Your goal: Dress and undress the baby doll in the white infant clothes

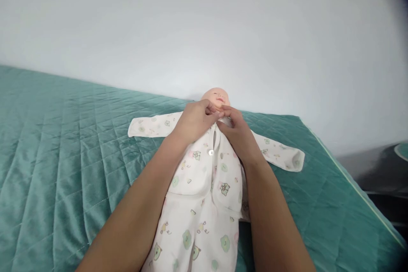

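A baby doll (214,94) lies on its back, dressed in a white printed jacket (195,165) and matching trousers (204,231). Both long sleeves stretch out to the sides. At the doll's neck, my left hand (197,119) pinches the jacket's collar, thumb and fingers together. Facing it, my right hand (236,125) has its fingers bent on the other side of the same collar. The fingertips of both hands nearly meet just below the chin. Below them the jacket front gapes in a narrow slit, above a pale button (211,152). Whatever lies between the fingertips is hidden.
A green quilted cover (79,148) spreads under the doll, its piped edge (347,174) running down on the right. Behind the doll's head rises a white wall (159,29). Beyond the right edge, a dark object with a green top (402,151) is partly in view.
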`<state>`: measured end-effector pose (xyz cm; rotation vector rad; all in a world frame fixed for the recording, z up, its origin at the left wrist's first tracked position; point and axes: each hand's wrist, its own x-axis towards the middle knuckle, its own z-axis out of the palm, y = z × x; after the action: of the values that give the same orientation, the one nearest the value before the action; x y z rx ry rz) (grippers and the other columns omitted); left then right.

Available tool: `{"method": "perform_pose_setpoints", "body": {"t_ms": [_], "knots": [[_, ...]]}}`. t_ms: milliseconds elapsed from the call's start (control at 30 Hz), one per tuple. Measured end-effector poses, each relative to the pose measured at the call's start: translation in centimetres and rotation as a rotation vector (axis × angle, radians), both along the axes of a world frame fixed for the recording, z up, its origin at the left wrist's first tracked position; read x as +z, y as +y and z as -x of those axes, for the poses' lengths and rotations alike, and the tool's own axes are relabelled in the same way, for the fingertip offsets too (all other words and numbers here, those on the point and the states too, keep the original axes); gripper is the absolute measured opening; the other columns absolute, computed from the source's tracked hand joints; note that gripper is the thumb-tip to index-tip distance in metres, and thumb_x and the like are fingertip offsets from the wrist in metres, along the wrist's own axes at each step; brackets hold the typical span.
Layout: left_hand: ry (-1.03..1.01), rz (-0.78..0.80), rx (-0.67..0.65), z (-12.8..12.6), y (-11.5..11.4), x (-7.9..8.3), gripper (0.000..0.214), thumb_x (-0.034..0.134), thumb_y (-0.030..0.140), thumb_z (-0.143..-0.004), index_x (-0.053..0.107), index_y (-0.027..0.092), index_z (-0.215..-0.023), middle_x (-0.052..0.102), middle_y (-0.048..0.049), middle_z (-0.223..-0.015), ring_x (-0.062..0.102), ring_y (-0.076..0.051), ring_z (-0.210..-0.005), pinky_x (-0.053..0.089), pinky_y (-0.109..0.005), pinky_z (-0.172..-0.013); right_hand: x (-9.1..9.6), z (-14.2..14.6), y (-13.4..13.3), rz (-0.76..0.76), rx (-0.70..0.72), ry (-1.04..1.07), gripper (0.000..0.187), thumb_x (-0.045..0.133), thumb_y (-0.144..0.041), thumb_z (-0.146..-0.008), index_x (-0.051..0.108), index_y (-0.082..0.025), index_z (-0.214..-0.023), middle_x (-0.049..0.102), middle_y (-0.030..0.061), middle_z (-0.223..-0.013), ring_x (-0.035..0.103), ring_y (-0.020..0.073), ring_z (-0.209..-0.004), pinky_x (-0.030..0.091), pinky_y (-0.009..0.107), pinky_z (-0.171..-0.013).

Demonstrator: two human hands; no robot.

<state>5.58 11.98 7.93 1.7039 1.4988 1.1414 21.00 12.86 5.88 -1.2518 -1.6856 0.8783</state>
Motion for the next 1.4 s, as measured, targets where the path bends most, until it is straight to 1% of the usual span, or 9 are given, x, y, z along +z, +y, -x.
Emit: {"method": "perform_pose_setpoints", "body": {"t_ms": [200, 433, 600, 767, 900, 1000, 1133, 1233, 1400], "knots": [[0.036, 0.04, 0.033, -0.5, -0.1, 0.0, 0.014, 0.065, 0.027, -0.084, 0.067, 0.021, -0.098, 0.073, -0.005, -0.097, 0.065, -0.017, -0.08, 0.045, -0.027, -0.064, -0.5, -0.1, 0.1, -0.024, 0.019, 0.035, 0.014, 0.064, -0.023, -0.082, 0.064, -0.029, -0.095, 0.052, 0.0004, -0.144, 0.043, 0.0216, -0.141, 0.025, 0.046, -0.121], [-0.005, 0.071, 0.002, -0.1, 0.0, 0.1, 0.026, 0.059, 0.011, -0.081, 0.068, 0.022, -0.103, 0.071, -0.0023, -0.09, 0.063, -0.016, -0.078, 0.045, -0.027, -0.065, -0.5, 0.0, 0.0, -0.001, -0.004, 0.058, 0.013, 0.066, -0.026, -0.08, 0.063, -0.027, -0.093, 0.053, 0.0012, -0.145, 0.044, 0.0228, -0.14, 0.027, 0.046, -0.119], [-0.056, 0.075, -0.034, 0.3, 0.4, -0.2, 0.027, 0.06, 0.011, -0.08, 0.068, 0.02, -0.103, 0.069, -0.0026, -0.09, 0.063, -0.015, -0.08, 0.047, -0.028, -0.073, -0.5, 0.1, -0.2, 0.014, -0.038, 0.076, 0.012, 0.065, -0.026, -0.079, 0.064, -0.026, -0.091, 0.058, 0.002, -0.139, 0.05, 0.0222, -0.134, 0.03, 0.044, -0.116], [0.006, -0.016, -0.075, 0.6, 0.7, -0.7, 0.029, 0.053, 0.01, -0.083, 0.074, 0.021, -0.099, 0.071, -0.0033, -0.094, 0.062, -0.016, -0.08, 0.049, -0.032, -0.082, -0.5, 0.3, -0.5, -0.002, -0.126, 0.128, 0.009, 0.062, -0.027, -0.079, 0.065, -0.024, -0.088, 0.067, 0.0041, -0.123, 0.059, 0.024, -0.118, 0.038, 0.044, -0.108], [0.038, -0.068, -0.098, 0.6, 0.5, -0.6, 0.032, 0.05, 0.009, -0.086, 0.077, 0.023, -0.097, 0.074, -0.0038, -0.111, 0.066, -0.018, -0.098, 0.049, -0.035, -0.096, -0.4, 0.4, -0.7, -0.059, -0.141, 0.128, 0.012, 0.057, -0.024, -0.079, 0.067, -0.024, -0.086, 0.07, 0.0038, -0.111, 0.062, 0.0238, -0.108, 0.042, 0.044, -0.103], [0.06, -0.04, -0.071, 0.4, 0.4, -0.2, 0.032, 0.05, 0.009, -0.086, 0.078, 0.022, -0.095, 0.074, -0.005, -0.113, 0.066, -0.02, -0.105, 0.049, -0.036, -0.101, -0.3, 0.4, -0.8, -0.109, -0.133, 0.112, 0.014, 0.055, -0.021, -0.079, 0.069, -0.024, -0.081, 0.071, 0.0029, -0.107, 0.063, 0.0231, -0.107, 0.042, 0.044, -0.104], [0.067, -0.029, -0.054, 0.3, 0.4, -0.2, 0.032, 0.05, 0.01, -0.085, 0.078, 0.021, -0.096, 0.073, -0.0058, -0.115, 0.066, -0.021, -0.107, 0.047, -0.036, -0.103, -0.4, 0.3, -0.9, -0.168, -0.121, 0.083, 0.018, 0.056, -0.02, -0.081, 0.073, -0.026, -0.079, 0.072, 0.0021, -0.113, 0.061, 0.0233, -0.115, 0.041, 0.045, -0.109], [0.055, -0.032, -0.043, 0.4, 0.5, -0.4, 0.031, 0.049, 0.011, -0.085, 0.076, 0.02, -0.096, 0.073, -0.0054, -0.116, 0.065, -0.02, -0.108, 0.046, -0.035, -0.103, -0.6, 0.0, -1.2, -0.156, -0.054, 0.078, 0.017, 0.059, -0.027, -0.085, 0.076, -0.028, -0.086, 0.072, 0.0006, -0.12, 0.059, 0.0234, -0.123, 0.039, 0.046, -0.112], [-0.088, -0.084, -0.023, 0.6, 0.1, -0.7, 0.023, 0.051, 0.015, -0.084, 0.071, 0.018, -0.093, 0.073, -0.0028, -0.095, 0.065, -0.017, -0.09, 0.048, -0.03, -0.088, -1.2, -0.6, -1.8, -0.135, 0.045, 0.081, 0.024, 0.063, -0.037, -0.087, 0.073, -0.029, -0.107, 0.061, 0.0016, -0.14, 0.048, 0.0221, -0.137, 0.031, 0.047, -0.119]]}}
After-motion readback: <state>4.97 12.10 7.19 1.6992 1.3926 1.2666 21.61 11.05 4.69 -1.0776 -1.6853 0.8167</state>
